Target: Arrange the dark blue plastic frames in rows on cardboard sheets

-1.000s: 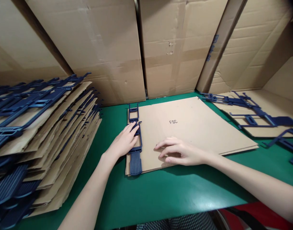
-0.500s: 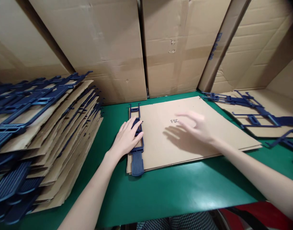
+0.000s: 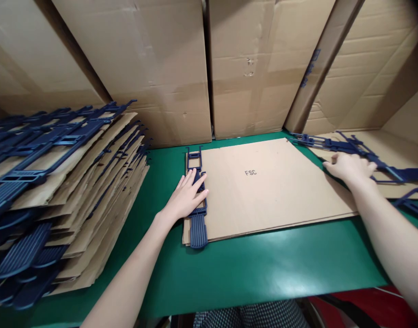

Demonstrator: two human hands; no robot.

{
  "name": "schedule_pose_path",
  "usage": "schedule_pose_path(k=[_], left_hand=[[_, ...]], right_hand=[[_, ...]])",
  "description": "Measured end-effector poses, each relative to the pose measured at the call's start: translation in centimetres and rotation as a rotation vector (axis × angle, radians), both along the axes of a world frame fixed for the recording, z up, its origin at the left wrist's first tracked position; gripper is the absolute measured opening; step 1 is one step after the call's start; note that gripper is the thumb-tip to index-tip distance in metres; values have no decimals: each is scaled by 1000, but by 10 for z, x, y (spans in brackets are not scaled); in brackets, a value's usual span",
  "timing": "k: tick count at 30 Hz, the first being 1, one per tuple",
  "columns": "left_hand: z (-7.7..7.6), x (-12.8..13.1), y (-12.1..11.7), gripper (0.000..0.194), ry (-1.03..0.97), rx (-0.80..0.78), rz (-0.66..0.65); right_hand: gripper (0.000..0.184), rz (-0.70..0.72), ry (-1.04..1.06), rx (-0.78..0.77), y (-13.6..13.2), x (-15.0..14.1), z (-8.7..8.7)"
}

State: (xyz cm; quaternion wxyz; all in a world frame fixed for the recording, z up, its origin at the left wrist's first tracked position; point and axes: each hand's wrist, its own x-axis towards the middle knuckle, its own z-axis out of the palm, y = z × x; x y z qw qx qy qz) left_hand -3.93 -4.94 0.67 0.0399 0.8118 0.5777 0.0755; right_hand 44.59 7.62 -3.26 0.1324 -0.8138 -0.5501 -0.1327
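Observation:
My left hand (image 3: 186,196) lies with spread fingers over a dark blue plastic frame (image 3: 198,232), which has a ribbed tab at its near end. That frame rests along the left edge of a flat cardboard sheet (image 3: 263,191) printed "FSC", with at least one more sheet beneath. Off the sheet's right edge, my right hand (image 3: 352,168) has its fingers curled on another blue plastic frame (image 3: 395,176); most of the grip is hidden under the hand.
On the left rises a tall stack of cardboard sheets (image 3: 103,228) layered with blue frames (image 3: 58,141). Large cardboard boxes (image 3: 137,68) line the back of the green table (image 3: 263,269). More frames (image 3: 332,142) lie on cardboard at the right.
My right hand has moved right, from above the printed sheet to the blue frame at the right, and its fingers have closed there. My left hand stays on its frame.

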Motion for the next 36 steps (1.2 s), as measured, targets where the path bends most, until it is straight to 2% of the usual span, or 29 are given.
schedule_pose_path(k=[3, 5, 9, 15, 18, 21, 25, 28, 30, 32, 36], left_hand=[[0, 0, 0, 59, -2, -3, 0], [0, 0, 0, 59, -6, -5, 0], [-1, -1, 0, 59, -9, -1, -2], [-1, -1, 1, 59, -18, -5, -2], [-1, 0, 1, 58, -19, -6, 1], [-2, 0, 1, 58, -21, 4, -2], [-3, -1, 1, 58, -22, 9, -4], [-2, -1, 1, 58, -19, 4, -2], [-2, -1, 1, 58, -17, 5, -3], [-2, -1, 1, 58, -16, 11, -4], [-3, -1, 2, 57, -23, 30, -13]], right_hand=[[36, -100, 112, -106, -2, -2, 8], [37, -71, 128, -68, -6, -8, 13], [37, 5, 155, 68, -12, -20, 16], [30, 235, 90, 350, -17, -43, 27], [27, 403, 34, 448, -24, -65, 37], [23, 676, 36, 481, -34, -95, 41], [20, 1087, 190, 380, -61, -143, 41], [19, 1276, 349, 351, -87, -172, 43], [19, 1291, 439, 390, -98, -181, 47], [21, 1221, 452, 422, -98, -180, 51], [30, 1118, 146, 321, -69, -149, 51]])
